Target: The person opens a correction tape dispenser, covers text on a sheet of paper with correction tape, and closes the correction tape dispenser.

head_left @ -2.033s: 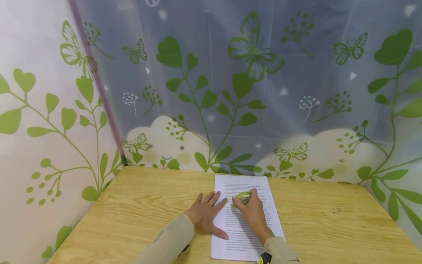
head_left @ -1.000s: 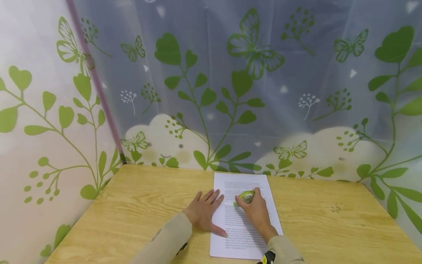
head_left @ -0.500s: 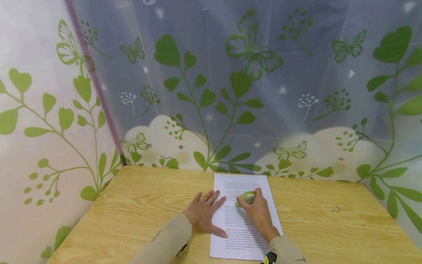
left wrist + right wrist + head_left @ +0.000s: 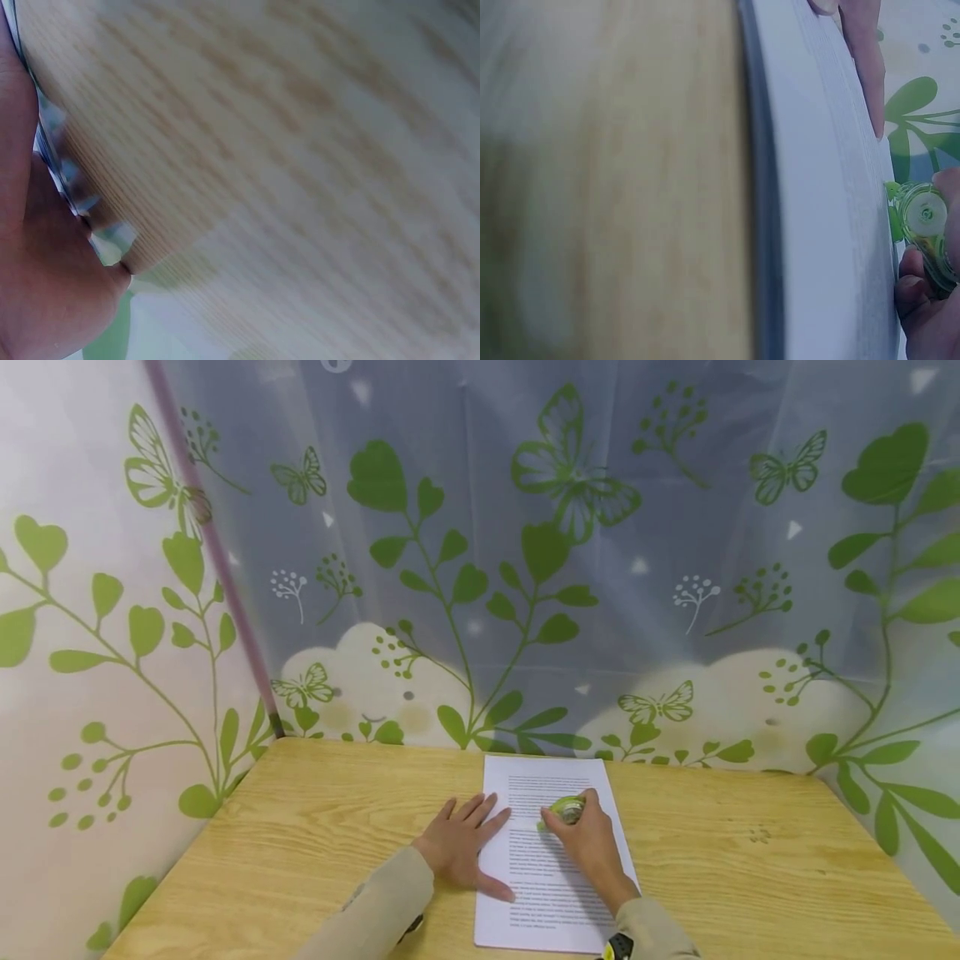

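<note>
Pinching a small rounded dispenser of clear and lime-green plastic (image 4: 573, 811), the right hand (image 4: 591, 839) had thumb and fingers clamped on the case from opposite sides. The dispenser was just beyond the right hand's palm, over the upper half of a white rectangular stack of printed paper (image 4: 534, 860). The left hand (image 4: 457, 852) lay flat with its fingers spread apart, holding nothing; its palm was beside the stack on a pale yellow wood-grained table (image 4: 337, 810), while its thumb and longer fingers reached across the sheet's near-left margin. Most likely it was spread that way to keep the paper from sliding under the right hand's pressure. The pinch low on the case probably served to steer the working end while leaving the lines of text in sight.

The dispenser's small green tip (image 4: 894, 214) pointed down at the page and toward the left hand. Its long axis slanted from that tip, beside the right thumb, back up toward the right forefinger. The right wrist view showed the tip right at the sheet's surface, though whether it actually touched could not be told from that shallow angle. The paper's long axis ran away from the wrists, passing between the two hands, its far short edge beyond all the fingertips.
</note>
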A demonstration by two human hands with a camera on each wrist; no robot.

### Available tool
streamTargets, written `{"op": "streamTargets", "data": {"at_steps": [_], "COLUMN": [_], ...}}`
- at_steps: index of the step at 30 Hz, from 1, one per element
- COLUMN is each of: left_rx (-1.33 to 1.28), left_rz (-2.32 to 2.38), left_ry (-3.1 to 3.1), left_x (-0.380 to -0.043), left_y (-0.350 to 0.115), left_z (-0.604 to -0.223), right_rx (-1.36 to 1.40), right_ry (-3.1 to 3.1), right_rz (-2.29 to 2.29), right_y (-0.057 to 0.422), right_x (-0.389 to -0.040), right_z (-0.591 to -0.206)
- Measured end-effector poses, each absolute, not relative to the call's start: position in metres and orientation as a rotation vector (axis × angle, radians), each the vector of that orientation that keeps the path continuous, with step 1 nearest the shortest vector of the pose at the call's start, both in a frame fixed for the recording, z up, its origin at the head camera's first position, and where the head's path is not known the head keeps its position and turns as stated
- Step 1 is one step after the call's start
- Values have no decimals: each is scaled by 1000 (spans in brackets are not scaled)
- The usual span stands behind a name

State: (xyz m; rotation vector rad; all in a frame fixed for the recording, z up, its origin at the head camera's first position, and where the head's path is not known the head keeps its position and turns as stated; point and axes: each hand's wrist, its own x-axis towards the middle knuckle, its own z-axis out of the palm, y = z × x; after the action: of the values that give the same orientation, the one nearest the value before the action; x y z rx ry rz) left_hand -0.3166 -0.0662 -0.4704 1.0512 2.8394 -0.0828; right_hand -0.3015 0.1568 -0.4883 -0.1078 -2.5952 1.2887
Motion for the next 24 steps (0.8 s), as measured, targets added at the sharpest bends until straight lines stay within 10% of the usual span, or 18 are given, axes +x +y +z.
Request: {"op": "streamTargets", "data": {"at_steps": [24], "left_rx": [1020], "left_rz": [-184], "left_ry": [2845], "left_x": [-328], "left_y": [-65], "left_z": [-488], "right_rx": [-132], "right_ry": [-2617], "right_rz": [1327], "right_y": [168], "right_x": [-301], "right_z": [-487]}}
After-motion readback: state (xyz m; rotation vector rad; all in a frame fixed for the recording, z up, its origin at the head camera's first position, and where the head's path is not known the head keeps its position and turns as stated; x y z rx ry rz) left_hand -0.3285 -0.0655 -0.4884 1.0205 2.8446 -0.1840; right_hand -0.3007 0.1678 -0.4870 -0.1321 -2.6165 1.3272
